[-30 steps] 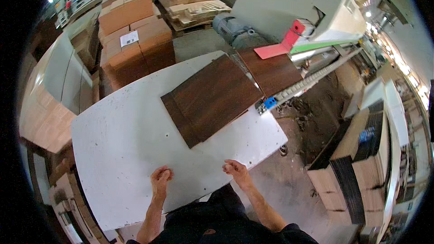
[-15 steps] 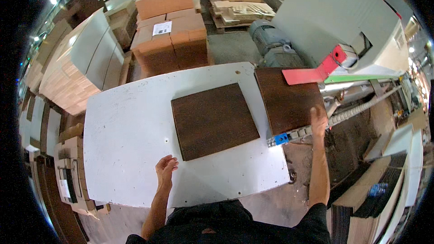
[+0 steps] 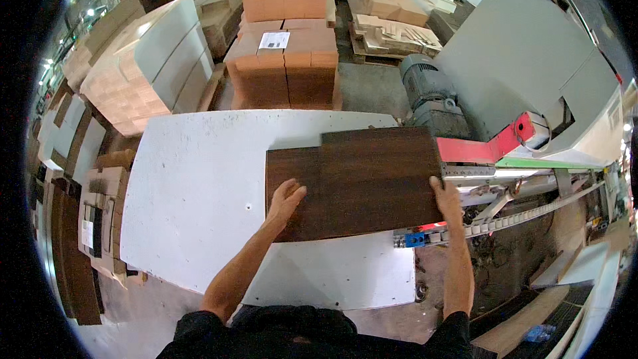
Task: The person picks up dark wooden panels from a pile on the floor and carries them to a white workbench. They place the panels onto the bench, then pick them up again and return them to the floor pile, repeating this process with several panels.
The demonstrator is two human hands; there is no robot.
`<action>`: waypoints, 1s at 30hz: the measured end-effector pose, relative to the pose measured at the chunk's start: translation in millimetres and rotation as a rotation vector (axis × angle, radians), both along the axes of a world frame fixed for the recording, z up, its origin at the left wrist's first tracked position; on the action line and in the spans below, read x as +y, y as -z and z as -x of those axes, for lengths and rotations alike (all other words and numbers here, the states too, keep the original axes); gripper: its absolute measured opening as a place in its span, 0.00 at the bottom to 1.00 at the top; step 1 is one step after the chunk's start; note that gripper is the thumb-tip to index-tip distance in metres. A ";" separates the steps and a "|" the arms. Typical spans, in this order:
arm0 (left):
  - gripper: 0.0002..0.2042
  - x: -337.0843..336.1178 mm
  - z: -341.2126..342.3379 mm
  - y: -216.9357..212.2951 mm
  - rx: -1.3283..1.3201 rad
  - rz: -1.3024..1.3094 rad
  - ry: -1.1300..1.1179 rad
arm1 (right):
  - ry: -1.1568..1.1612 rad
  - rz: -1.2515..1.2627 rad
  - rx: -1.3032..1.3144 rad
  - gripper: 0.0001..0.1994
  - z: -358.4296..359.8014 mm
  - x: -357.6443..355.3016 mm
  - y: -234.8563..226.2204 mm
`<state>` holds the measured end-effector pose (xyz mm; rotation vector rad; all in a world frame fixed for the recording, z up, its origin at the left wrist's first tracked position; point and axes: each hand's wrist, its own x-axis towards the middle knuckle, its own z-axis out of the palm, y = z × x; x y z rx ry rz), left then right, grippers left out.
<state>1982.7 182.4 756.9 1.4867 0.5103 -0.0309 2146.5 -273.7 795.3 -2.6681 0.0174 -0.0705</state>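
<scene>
Two dark brown wood-grain boards overlap on the white table. The upper board (image 3: 379, 173) lies partly over the lower board (image 3: 292, 163), whose left part shows. On that left part rests my left hand (image 3: 286, 201), its fingers stretched out and thumb apart, gripping nothing I can see. My right hand (image 3: 446, 198) holds the right edge of the upper board, fingers at the rim. Part of the grip is hidden behind the hand.
The white tabletop (image 3: 193, 193) spreads left of the boards. To the right stand a machine with a red guard arm (image 3: 475, 151), a chain conveyor (image 3: 512, 219) with a blue end block (image 3: 415, 239), and a motor (image 3: 432, 90). Stacked cartons (image 3: 286, 60) stand beyond the table.
My right hand has brought the board from beside the machine leftward over the other board. My left hand has moved up and right onto the lower board. The head view has shifted.
</scene>
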 end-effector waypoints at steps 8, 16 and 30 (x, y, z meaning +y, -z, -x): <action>0.35 23.4 -4.5 31.3 -0.141 -0.479 -0.038 | -0.150 -0.123 0.060 0.30 60.9 153.1 27.8; 0.41 75.8 73.0 78.3 -0.035 -0.849 -0.225 | -0.114 -0.019 -0.060 0.28 81.5 174.1 65.1; 0.41 69.1 91.4 64.1 -0.026 -0.790 -0.069 | 0.033 -0.078 -0.036 0.36 184.0 203.4 97.3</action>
